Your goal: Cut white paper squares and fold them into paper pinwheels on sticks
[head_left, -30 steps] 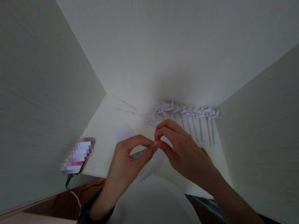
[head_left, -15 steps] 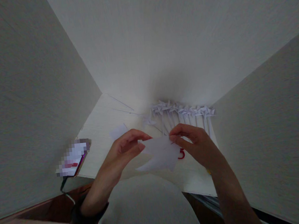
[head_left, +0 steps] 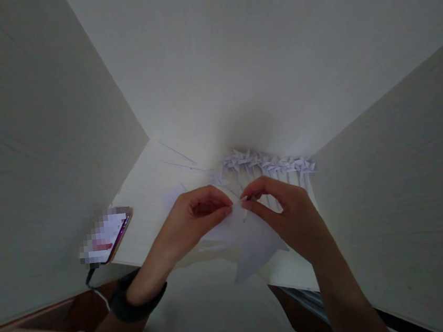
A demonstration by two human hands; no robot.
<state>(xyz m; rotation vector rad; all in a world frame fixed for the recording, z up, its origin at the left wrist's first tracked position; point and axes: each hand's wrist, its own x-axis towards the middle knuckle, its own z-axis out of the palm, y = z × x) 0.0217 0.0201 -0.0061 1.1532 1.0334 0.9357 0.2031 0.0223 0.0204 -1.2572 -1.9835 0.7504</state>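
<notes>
Since half a second back: both hands pulled together, fingertips now nearly meeting at the top of the paper; the sheet, which was spread flat between them, now hangs folded with a point aimed down. The red mark seen on the desk is now covered by it.

Left to right:

Phone [head_left: 106,237], screen lit, lies at the left edge of the desk [head_left: 148,184], close against the left wall panel. A dark cable runs off its near end, down past the desk edge.

Dark wristband [head_left: 135,301] on the left forearm.

Left hand [head_left: 190,222]: fingers curled in tight, thumb and forefinger pinched on the upper left edge of the paper sheet [head_left: 253,244]. A small loose paper piece [head_left: 173,195] lies on the desk just behind this hand.

The paper sheet is white, held above the desk's near edge between the two hands, lower corner hanging free.

Two thin sticks [head_left: 181,159] lie on the desk toward the back corner, well behind the hands.

Right hand [head_left: 290,217]: narrow pinch too, thumb and forefinger closed on the sheet's upper right edge, almost touching the left fingertips.

Row of small paper pinwheels [head_left: 269,165] on sticks lies along the back of the desk, behind the right hand, reaching toward the right wall panel.
</notes>
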